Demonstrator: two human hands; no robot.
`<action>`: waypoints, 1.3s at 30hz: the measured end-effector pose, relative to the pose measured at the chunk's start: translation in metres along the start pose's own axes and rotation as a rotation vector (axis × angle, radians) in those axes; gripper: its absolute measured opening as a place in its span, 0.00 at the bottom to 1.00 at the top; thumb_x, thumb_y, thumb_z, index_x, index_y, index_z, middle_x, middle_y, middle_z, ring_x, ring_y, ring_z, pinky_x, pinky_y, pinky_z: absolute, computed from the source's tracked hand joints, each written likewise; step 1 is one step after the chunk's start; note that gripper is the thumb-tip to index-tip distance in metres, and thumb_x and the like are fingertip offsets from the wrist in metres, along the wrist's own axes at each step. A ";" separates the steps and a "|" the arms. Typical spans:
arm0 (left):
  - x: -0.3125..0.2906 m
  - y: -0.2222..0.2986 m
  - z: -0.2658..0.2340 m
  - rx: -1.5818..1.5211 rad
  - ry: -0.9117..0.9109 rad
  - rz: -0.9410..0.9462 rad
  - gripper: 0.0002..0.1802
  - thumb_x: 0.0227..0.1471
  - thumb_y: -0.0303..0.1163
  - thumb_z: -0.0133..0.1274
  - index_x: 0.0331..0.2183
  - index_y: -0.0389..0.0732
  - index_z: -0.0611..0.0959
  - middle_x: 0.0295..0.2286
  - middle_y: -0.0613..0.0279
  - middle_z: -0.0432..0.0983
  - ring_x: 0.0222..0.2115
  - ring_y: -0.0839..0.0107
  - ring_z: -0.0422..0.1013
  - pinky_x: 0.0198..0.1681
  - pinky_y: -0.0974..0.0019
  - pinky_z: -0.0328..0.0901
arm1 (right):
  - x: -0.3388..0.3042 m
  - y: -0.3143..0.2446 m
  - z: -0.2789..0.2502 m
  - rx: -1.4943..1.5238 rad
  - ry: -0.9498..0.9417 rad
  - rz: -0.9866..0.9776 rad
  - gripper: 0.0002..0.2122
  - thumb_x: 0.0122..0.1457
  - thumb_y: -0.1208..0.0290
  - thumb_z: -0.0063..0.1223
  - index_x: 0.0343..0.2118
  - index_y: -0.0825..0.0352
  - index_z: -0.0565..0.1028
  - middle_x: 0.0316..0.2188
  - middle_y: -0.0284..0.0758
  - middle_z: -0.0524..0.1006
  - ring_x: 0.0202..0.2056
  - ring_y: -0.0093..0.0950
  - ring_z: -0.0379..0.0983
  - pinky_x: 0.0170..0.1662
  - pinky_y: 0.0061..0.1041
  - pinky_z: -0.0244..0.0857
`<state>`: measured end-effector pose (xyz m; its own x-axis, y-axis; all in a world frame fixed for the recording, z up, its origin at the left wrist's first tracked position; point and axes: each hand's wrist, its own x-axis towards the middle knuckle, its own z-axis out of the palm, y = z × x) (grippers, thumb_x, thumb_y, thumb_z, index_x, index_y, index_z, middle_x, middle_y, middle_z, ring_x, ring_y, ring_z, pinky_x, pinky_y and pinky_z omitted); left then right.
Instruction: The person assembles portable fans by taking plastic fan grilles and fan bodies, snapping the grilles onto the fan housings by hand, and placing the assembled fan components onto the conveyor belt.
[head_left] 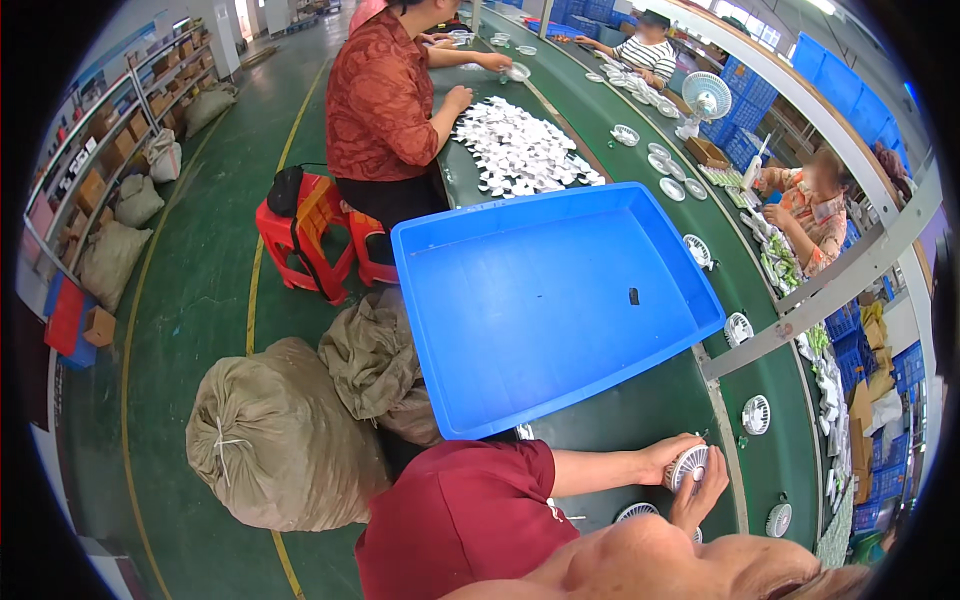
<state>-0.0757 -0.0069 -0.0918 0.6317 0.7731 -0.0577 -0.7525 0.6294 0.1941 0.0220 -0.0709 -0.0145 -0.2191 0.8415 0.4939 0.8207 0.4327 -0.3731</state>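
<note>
A small white fan head (688, 468) with a round slatted grille is between my two hands, above the green bench top. My left hand (666, 457) grips it from the far left side, fingers wrapped at its edge. My right hand (706, 490) holds it from the near right, fingers closed along its rim. Just below my left forearm, another fan head (636, 511) with a dark-slotted grille lies on the bench, partly hidden. The maroon sleeve covers my left upper arm. Any small part between my fingers is too small to make out.
A big blue tray (540, 310) lies beyond my forearm, holding a small black scrap. To the right, a green conveyor (735, 395) carries several fan heads past a metal post. Farther off are a heap of white parts (520, 150) and several co-workers. Stuffed sacks (285, 440) stand left.
</note>
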 end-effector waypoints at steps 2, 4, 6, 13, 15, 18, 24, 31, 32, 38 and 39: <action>-0.002 0.002 0.002 0.015 0.026 0.008 0.12 0.59 0.46 0.46 0.39 0.50 0.72 0.30 0.66 0.74 0.29 0.73 0.73 0.29 0.61 0.71 | -0.003 -0.002 0.000 0.032 -0.046 -0.005 0.31 0.58 0.49 0.46 0.58 0.69 0.62 0.57 0.50 0.61 0.56 0.48 0.56 0.57 0.43 0.49; -0.003 0.002 0.003 0.072 0.048 0.027 0.13 0.60 0.46 0.44 0.41 0.49 0.72 0.31 0.67 0.72 0.32 0.75 0.71 0.32 0.65 0.70 | -0.008 -0.004 0.003 -0.029 -0.075 -0.013 0.37 0.58 0.42 0.42 0.60 0.70 0.57 0.60 0.50 0.56 0.59 0.48 0.52 0.60 0.44 0.45; -0.009 -0.002 0.011 0.205 0.051 0.147 0.14 0.61 0.46 0.43 0.42 0.48 0.71 0.32 0.68 0.71 0.33 0.77 0.70 0.35 0.68 0.68 | -0.013 0.001 0.010 -0.034 -0.038 -0.004 0.39 0.57 0.39 0.39 0.61 0.70 0.55 0.61 0.50 0.54 0.61 0.48 0.49 0.61 0.43 0.44; -0.031 -0.007 0.025 0.801 0.071 0.664 0.13 0.64 0.40 0.35 0.40 0.43 0.70 0.38 0.61 0.66 0.42 0.70 0.63 0.47 0.67 0.59 | -0.018 -0.010 0.039 0.439 0.057 0.217 0.45 0.56 0.32 0.29 0.63 0.70 0.48 0.62 0.49 0.52 0.63 0.43 0.47 0.63 0.38 0.42; -0.037 -0.003 0.036 1.035 0.096 0.971 0.12 0.62 0.38 0.36 0.38 0.42 0.71 0.39 0.54 0.63 0.45 0.56 0.60 0.52 0.61 0.53 | -0.019 -0.004 0.052 0.686 0.087 0.314 0.43 0.58 0.33 0.28 0.64 0.68 0.47 0.62 0.45 0.54 0.61 0.41 0.53 0.62 0.35 0.46; -0.049 -0.003 0.045 1.466 0.123 1.079 0.12 0.57 0.39 0.43 0.35 0.40 0.73 0.46 0.51 0.62 0.50 0.52 0.58 0.54 0.54 0.52 | -0.037 0.035 0.070 1.273 0.031 0.553 0.38 0.61 0.36 0.24 0.63 0.65 0.48 0.60 0.42 0.57 0.60 0.40 0.55 0.62 0.36 0.49; -0.055 0.008 0.050 1.568 0.072 1.241 0.10 0.53 0.35 0.45 0.34 0.39 0.72 0.46 0.51 0.63 0.50 0.53 0.60 0.52 0.52 0.54 | -0.015 0.014 0.039 1.545 -0.069 0.593 0.29 0.63 0.39 0.24 0.55 0.59 0.61 0.55 0.35 0.64 0.56 0.32 0.61 0.59 0.34 0.56; -0.041 0.013 0.042 1.291 0.068 1.108 0.14 0.51 0.33 0.47 0.39 0.38 0.68 0.44 0.50 0.64 0.48 0.51 0.60 0.52 0.55 0.55 | 0.002 -0.013 0.031 1.440 -0.066 0.614 0.31 0.65 0.44 0.25 0.62 0.64 0.53 0.59 0.37 0.59 0.59 0.32 0.57 0.61 0.33 0.51; -0.028 0.009 0.032 1.247 0.126 1.102 0.15 0.53 0.33 0.47 0.41 0.37 0.66 0.43 0.50 0.67 0.48 0.53 0.63 0.52 0.57 0.57 | 0.003 -0.014 0.037 1.341 -0.044 0.553 0.31 0.65 0.44 0.26 0.62 0.65 0.53 0.59 0.38 0.59 0.59 0.32 0.57 0.61 0.32 0.52; -0.008 0.010 0.013 0.930 0.082 0.938 0.16 0.59 0.36 0.45 0.43 0.37 0.63 0.42 0.49 0.71 0.47 0.57 0.68 0.50 0.60 0.61 | -0.004 -0.001 0.047 0.958 -0.017 0.322 0.31 0.65 0.52 0.37 0.63 0.68 0.49 0.59 0.43 0.58 0.58 0.34 0.59 0.58 0.33 0.55; -0.010 0.010 0.014 0.933 0.076 0.935 0.16 0.59 0.36 0.45 0.43 0.37 0.63 0.42 0.49 0.71 0.47 0.57 0.68 0.50 0.60 0.61 | -0.004 0.001 0.042 0.965 -0.043 0.345 0.30 0.65 0.54 0.38 0.63 0.69 0.50 0.59 0.43 0.59 0.57 0.34 0.60 0.56 0.32 0.58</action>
<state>-0.0867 -0.0090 -0.0753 -0.0868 0.9048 0.4170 -0.4669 -0.4067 0.7852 0.0012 -0.0601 -0.0495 -0.0853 0.9721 0.2187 0.0727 0.2250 -0.9717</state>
